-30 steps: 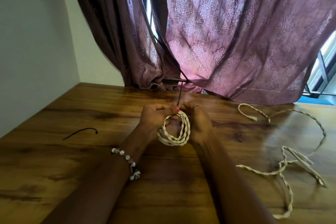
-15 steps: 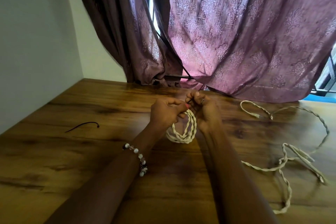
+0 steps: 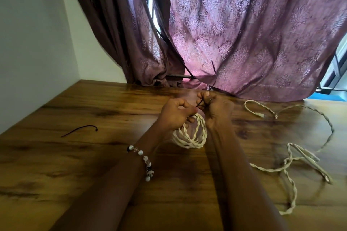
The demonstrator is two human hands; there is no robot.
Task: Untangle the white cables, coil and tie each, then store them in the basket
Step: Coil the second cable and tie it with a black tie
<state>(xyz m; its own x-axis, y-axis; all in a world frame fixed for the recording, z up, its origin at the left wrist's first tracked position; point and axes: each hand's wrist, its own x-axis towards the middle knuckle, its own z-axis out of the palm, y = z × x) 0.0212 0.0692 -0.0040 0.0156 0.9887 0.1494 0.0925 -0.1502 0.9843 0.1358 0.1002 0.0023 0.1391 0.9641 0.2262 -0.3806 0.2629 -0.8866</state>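
- I am watching two hands working together over a wooden table (image 3: 93,155), mid-table and toward its far edge, tying off a coiled white cable (image 3: 191,137) that is hanging from the fingers just above the wood.
- The left hand (image 3: 174,116) is curling its fingers around the top of the coil's loops, thumb and forefinger pinching near a thin black tie (image 3: 199,103).
- The right hand (image 3: 214,107), a ring on one finger, is pinching the tie's upper end with fingers curled; from this angle I cannot quite tell whether the tie is already passing round the loops or only being threaded.
- A second white cable (image 3: 289,165) is lying loose on the right side of the table, well apart from the hands, crossing over itself in places and not yet coiled.
- A spare black tie (image 3: 80,130) is lying on the left, alone on the wood.
- No basket is showing anywhere in this view; a purple curtain (image 3: 244,33) is hanging down to the table's far edge.
- I am judging the task as roughly partway: one cable coiled, neither stored.
- The risk here is the coil springing open: if the left hand's grip is slackening while the tie is being drawn, the stiff twisted loops could be sliding apart and the tie cinching only some strands.
- The thin tie could also be slipping from the right fingertips.
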